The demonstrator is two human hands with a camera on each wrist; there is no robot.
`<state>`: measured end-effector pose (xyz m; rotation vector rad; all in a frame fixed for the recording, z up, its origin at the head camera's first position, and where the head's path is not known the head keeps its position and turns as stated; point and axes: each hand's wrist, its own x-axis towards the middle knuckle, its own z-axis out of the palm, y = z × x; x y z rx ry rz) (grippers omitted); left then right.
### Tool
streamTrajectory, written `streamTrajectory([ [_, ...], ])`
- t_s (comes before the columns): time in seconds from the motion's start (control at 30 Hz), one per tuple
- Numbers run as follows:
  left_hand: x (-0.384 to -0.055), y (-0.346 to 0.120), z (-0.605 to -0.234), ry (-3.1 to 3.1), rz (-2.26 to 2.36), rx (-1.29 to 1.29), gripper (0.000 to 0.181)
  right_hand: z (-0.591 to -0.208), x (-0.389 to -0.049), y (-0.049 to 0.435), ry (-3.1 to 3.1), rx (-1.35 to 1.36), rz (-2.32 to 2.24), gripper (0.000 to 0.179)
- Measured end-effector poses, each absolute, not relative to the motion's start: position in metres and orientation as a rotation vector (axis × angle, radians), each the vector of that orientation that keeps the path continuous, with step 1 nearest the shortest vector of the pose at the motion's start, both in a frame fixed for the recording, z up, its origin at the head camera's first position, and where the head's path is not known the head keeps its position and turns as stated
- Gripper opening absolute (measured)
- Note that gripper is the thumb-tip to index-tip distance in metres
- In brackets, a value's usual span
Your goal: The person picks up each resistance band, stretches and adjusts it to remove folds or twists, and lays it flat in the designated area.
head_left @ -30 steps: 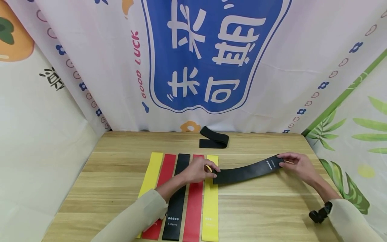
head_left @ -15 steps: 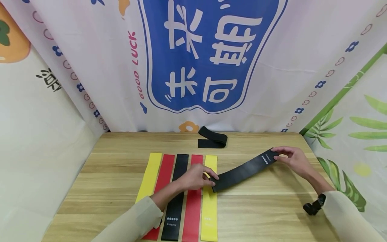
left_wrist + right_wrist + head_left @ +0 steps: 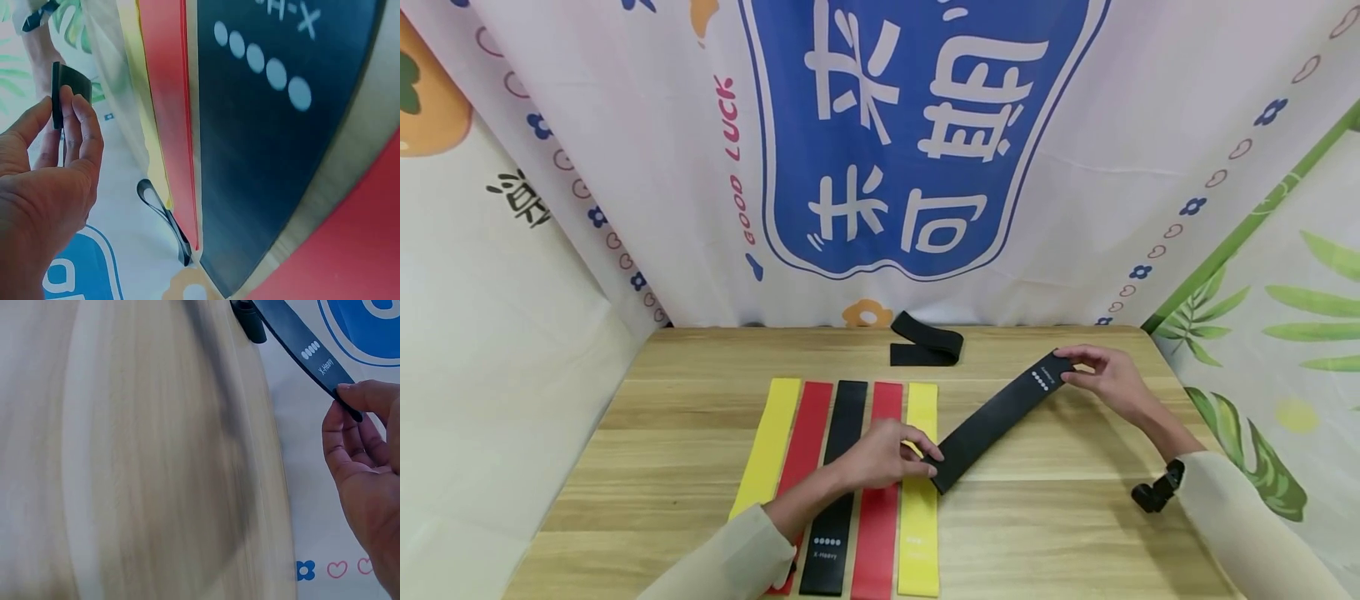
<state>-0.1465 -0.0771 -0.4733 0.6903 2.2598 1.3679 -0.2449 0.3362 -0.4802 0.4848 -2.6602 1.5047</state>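
Observation:
A flat black resistance band (image 3: 996, 417) marked X-Heavy slants up to the right between my hands. My left hand (image 3: 883, 454) pinches its lower left end, above the right-hand yellow band (image 3: 919, 525). At the upper right end, my right hand (image 3: 1108, 379) grips it between thumb and fingers. In the left wrist view the left fingers hold the end of the black band (image 3: 75, 84). The right wrist view has the right thumb on the printed end of the band (image 3: 306, 347), which is raised off the table.
Beside the left forearm lie a red band (image 3: 874, 542), a black band (image 3: 829, 533), another red band (image 3: 805, 433) and a yellow band (image 3: 767, 450), side by side on the wooden table (image 3: 1037, 533). A folded black band (image 3: 928, 342) rests at the back edge, before a printed curtain (image 3: 1075, 208).
My right hand has moved up and to the left while my left hand has come down slightly, so the held black band slants more steeply. Both hands keep their hold.

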Motion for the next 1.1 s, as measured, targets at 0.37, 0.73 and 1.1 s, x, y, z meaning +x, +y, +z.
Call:
streamTrajectory([
  [0.37,-0.130,-0.072,-0.474,2.188,1.389,0.664,0.015,-0.478,-0.255,0.321,-2.653,0.523,1.556,0.034],
  [0.73,-0.115,-0.068,-0.474,2.131,1.417,0.616,0.014,-0.478,-0.264,0.305,-2.686,0.545,1.596,0.033],
  [1.1,-0.100,-0.060,-0.474,2.095,1.400,0.468,0.019,-0.480,-0.273,0.287,-2.724,0.586,1.576,0.032],
])
